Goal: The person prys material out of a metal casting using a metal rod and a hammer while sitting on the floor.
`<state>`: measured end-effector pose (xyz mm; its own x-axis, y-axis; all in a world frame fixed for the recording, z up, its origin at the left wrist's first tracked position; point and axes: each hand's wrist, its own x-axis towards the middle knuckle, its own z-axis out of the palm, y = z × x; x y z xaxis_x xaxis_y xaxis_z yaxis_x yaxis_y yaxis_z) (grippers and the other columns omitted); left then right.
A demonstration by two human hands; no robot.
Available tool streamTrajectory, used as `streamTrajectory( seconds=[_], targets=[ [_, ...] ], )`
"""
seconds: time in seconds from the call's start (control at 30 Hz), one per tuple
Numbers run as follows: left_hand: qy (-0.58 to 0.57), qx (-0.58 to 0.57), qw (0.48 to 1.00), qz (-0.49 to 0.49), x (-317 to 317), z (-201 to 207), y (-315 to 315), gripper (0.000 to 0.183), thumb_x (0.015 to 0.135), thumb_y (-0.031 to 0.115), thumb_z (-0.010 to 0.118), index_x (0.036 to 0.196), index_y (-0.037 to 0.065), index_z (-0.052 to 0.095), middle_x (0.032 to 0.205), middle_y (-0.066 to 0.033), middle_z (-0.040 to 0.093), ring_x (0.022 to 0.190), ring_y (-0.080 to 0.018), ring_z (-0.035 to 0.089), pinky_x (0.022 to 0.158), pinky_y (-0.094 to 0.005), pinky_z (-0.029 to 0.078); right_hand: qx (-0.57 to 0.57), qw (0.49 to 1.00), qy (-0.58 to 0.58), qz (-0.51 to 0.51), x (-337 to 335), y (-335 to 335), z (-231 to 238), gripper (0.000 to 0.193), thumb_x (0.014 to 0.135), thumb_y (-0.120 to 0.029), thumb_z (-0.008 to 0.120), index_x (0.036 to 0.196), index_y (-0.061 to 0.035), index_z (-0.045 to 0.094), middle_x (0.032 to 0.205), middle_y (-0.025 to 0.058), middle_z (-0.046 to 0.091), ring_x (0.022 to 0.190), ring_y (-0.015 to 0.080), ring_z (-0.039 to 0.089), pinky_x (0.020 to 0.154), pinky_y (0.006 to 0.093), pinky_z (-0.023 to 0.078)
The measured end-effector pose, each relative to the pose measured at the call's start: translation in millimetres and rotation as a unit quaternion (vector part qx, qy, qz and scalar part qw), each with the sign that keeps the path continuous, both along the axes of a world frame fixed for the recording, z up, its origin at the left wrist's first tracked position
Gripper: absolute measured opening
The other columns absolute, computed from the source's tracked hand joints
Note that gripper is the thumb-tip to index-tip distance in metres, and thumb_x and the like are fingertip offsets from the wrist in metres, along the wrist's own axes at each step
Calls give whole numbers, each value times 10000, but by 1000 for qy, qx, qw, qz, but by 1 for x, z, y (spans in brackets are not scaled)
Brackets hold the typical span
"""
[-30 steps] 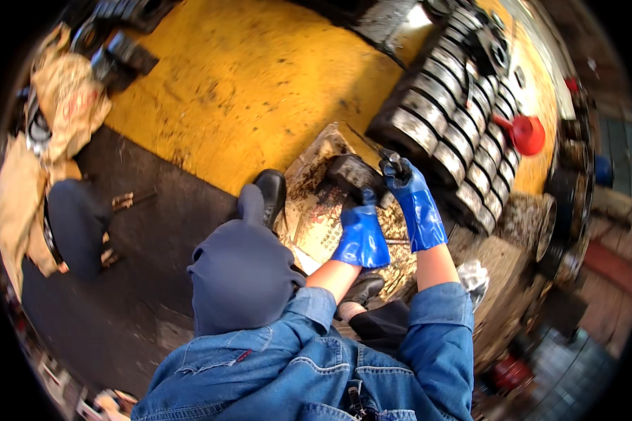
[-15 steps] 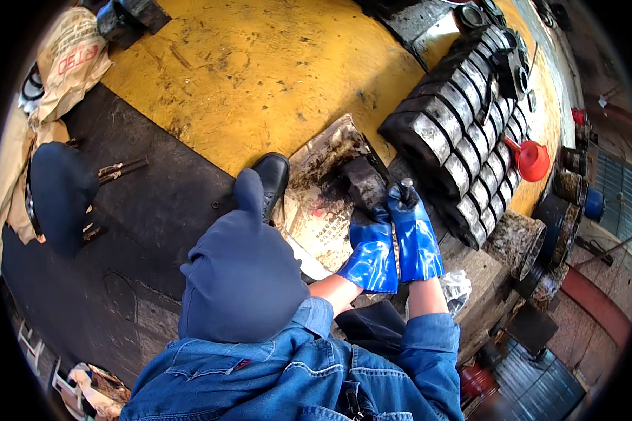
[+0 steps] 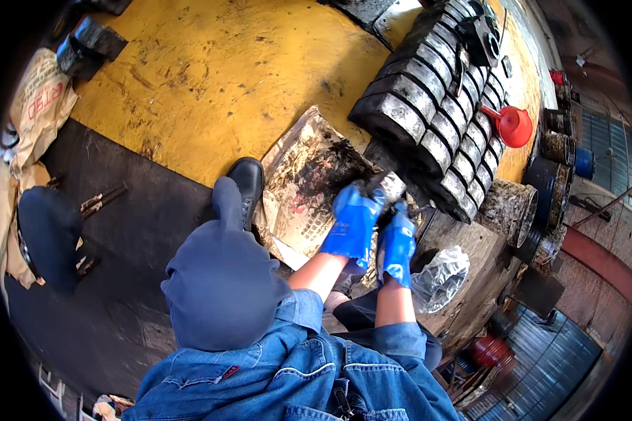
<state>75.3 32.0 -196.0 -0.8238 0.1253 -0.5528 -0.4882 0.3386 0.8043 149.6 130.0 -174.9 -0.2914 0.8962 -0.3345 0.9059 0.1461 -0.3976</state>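
Metal block [image 3: 393,185], dark-sided with a worn silver-grey face: tilted, at the right edge of a stained brown cardboard sheet [image 3: 293,205]. Left hand [image 3: 354,219], in a blue rubber glove: grip closed on the block's left side. Right hand [image 3: 398,242], likewise gloved, close by; fingers partly hidden, grip cannot be told. Farther right: stacked grey-black metal blocks [image 3: 448,112]; red plastic funnel [image 3: 515,128] at their right edge.

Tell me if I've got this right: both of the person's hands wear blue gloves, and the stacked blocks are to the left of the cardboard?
Not quite: the stacked blocks are to the right of the cardboard, as the head view shows. The left hand and right hand do wear blue gloves.
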Motion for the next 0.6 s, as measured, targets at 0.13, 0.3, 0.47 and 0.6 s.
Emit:
streamTrajectory(
  seconds=[0.13,0.3,0.47,0.6],
  targets=[
    [47,103,990,88,4,-32,3,417,812,394,651,982,16,694,914,-246,693,865,-423,669,763,-456,549,-201,973,108,24,0,-16,-12,380,984,-396,524,1091,-57,657,900,92,672,736,219,620,675,347,497],
    [35,-72,996,47,-10,-57,-24,444,840,388,646,1053,-1,652,932,-240,694,864,-415,677,760,-471,548,-217,962,162,25,21,-26,0,355,987,-292,529,1217,-37,618,970,112,709,772,236,662,712,349,524],
    [-20,-88,991,94,3,-87,-51,552,918,402,611,1274,-19,583,1262,-198,630,1178,-344,588,1030,-401,430,-263,931,245,-67,57,-38,21,343,984,-251,531,1242,-34,598,967,116,705,773,230,658,706,347,526],
    [-73,41,996,2,-3,-44,-73,586,898,435,633,1313,26,570,1332,-144,583,1227,-267,537,959,-391,468,-262,906,315,-111,84,-42,33,340,981,-218,533,1262,-32,581,965,119,702,774,226,655,702,346,527]
  ],
)
